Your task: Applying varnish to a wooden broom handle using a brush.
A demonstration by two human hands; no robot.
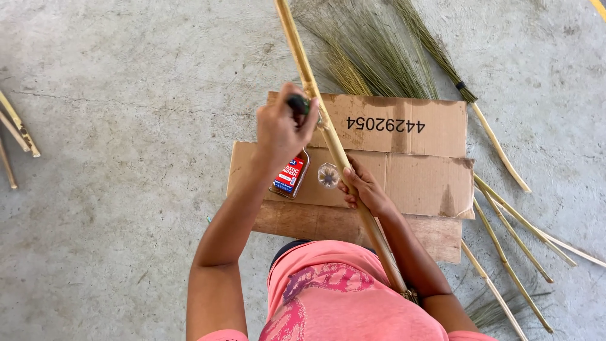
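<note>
The right hand (367, 189) is wrapped tight around a bamboo stick (334, 148) that slants up from the lap; beside it on the cardboard (416, 180) lie a flat bottle (290, 177) and a clear cap (328, 175); farther up, the left hand (282, 129) is clenched on a dark tool (298, 103) pressed to the stick; beyond lie grass brooms (372, 57).

One long bamboo stick (328, 136) in the middle. One small bottle (291, 177) and one clear cap (328, 175). Two cardboard pieces (404, 183). About five loose sticks (514, 237) at four o'clock, three more sticks (16, 136) at nine o'clock.
</note>
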